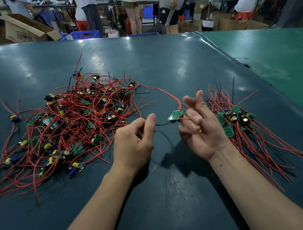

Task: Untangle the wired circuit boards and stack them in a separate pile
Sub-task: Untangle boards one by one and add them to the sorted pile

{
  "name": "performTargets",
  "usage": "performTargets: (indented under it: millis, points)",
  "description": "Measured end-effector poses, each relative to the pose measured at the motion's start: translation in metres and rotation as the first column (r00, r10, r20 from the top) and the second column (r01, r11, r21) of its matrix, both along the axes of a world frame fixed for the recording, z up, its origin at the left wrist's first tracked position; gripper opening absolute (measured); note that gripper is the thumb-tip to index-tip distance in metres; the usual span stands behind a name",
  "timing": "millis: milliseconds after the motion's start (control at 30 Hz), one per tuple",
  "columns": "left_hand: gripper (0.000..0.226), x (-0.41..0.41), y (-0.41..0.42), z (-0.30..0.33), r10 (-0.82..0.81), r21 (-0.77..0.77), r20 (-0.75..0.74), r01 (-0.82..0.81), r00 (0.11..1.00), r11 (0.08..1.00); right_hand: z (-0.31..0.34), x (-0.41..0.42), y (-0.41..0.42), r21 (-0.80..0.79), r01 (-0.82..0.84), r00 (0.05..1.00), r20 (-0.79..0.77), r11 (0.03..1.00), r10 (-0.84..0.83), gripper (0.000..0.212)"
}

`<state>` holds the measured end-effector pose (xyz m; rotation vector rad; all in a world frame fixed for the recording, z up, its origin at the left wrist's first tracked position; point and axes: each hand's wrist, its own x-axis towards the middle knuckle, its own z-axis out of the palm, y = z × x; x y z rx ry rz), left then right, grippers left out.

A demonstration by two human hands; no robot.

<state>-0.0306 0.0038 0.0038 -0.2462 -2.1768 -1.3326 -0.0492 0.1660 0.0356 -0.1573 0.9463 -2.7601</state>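
A big tangled heap of small green circuit boards with red and black wires (74,123) lies on the left of the dark table (159,65). A smaller pile of sorted boards (233,121) lies on the right, its wires fanned toward me. Between my hands hangs one green board (175,115) above the table. My left hand (137,142) pinches its black wire between thumb and fingers. My right hand (200,125), palm up, pinches its red wire close to the board, two fingers raised. A long red wire (165,93) arcs from that board back into the heap.
The table's right edge runs diagonally beside a green surface (275,62). Beyond the far edge stand several people (131,4), cardboard boxes (25,29) and blue crates (85,34). A stray board (15,118) lies left of the heap.
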Motion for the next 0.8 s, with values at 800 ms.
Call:
performTargets:
  millis: [800]
  points:
    - [0.011, -0.002, 0.007, 0.017, -0.624, 0.911, 0.053, 0.218, 0.78, 0.35, -0.012, 0.01, -0.004, 0.413, 0.012, 0.975, -0.207, 0.911, 0.081, 0.03]
